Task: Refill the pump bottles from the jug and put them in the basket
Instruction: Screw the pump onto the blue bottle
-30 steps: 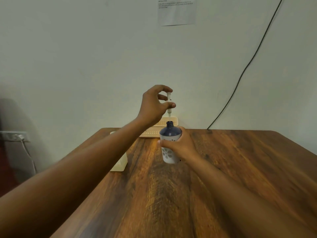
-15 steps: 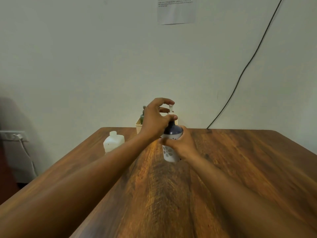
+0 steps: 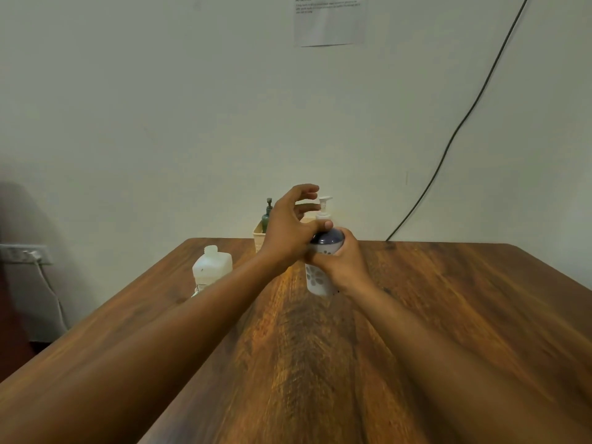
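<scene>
- Head view, only camera: wooden table (image 3: 448, 315) against a pale wall (image 3: 160, 107).
- Right hand (image 3: 341, 267) was wrapped around the white flower-print pump bottle (image 3: 315, 278), fingers curled round its middle. Bottle stood upright near table centre; whether its base touched the wood, can't tell.
- Bottle's dark blue shoulder (image 3: 330, 237) showed above the right hand's fingers.
- White pump head (image 3: 324, 208) sat in the bottle neck, nozzle at top. Fully seated or not: can't tell.
- Left hand (image 3: 288, 232) was at the pump collar, thumb against it, other fingers curved loosely above and spread. Looked like a light pinch on the pump head.
- White translucent jug (image 3: 211, 267) stood on the table to the left, behind the left forearm, cap on.
- Beige basket (image 3: 259, 235) at the far table edge by the wall, mostly hidden by the left hand. Dark green pump bottle (image 3: 266, 217) stood upright in it.
- Black cable (image 3: 464, 120) ran down the wall on the right; printed sheet (image 3: 330, 20) stuck up top.
</scene>
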